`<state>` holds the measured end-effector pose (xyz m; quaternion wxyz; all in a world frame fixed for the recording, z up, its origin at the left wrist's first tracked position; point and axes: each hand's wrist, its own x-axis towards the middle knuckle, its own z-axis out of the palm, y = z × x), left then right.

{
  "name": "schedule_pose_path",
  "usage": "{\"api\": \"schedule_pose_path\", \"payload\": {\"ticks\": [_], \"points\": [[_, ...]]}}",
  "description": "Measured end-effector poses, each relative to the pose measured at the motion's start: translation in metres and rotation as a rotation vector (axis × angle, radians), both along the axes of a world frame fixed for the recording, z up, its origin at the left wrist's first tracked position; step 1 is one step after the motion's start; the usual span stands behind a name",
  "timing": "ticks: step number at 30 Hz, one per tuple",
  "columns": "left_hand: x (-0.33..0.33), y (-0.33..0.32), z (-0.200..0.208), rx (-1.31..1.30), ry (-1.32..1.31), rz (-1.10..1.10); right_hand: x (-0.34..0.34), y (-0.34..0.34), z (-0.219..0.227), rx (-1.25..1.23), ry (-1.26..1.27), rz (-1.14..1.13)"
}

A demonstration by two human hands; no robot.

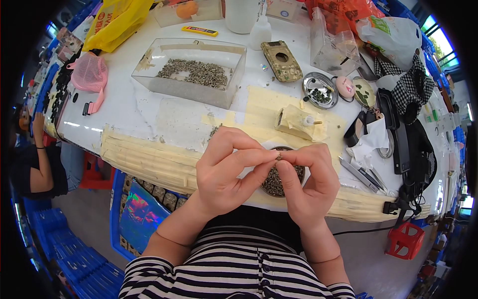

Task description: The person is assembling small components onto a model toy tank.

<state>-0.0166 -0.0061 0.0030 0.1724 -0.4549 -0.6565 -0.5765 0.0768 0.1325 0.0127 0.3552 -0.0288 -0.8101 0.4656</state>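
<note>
My left hand (230, 172) and my right hand (313, 187) meet fingertip to fingertip at the table's near edge. Both are closed in a pinch on one tiny brownish piece (279, 157), mostly hidden by the fingers. Right under them stands a round dish (284, 148) filled with small grey-brown pieces (273, 185); my hands cover part of its rim. Just beyond the dish sits a block wrapped in cream tape (298, 123) with a short white peg on it. A clear bin (230, 95) farther left holds many similar small pieces.
A camouflage-patterned case (282, 61) and a round metal tin (320, 90) lie farther back. Tweezers (359, 174) rest at the right, near black straps and a white tissue (369, 140). A blue crate (117, 214) stands below the table's left edge. Another person's arm (42, 164) shows far left.
</note>
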Motion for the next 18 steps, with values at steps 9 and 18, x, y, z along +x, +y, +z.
{"api": "schedule_pose_path", "payload": {"ticks": [9, 18], "points": [[0.0012, -0.0009, -0.002, -0.01, -0.033, 0.049, 0.0038, -0.0067, 0.0004, 0.408, 0.104, -0.12], [-0.0004, -0.0022, -0.0014, 0.0, -0.026, 0.004, -0.0001, -0.001, -0.0038, -0.01, -0.018, 0.049]]}}
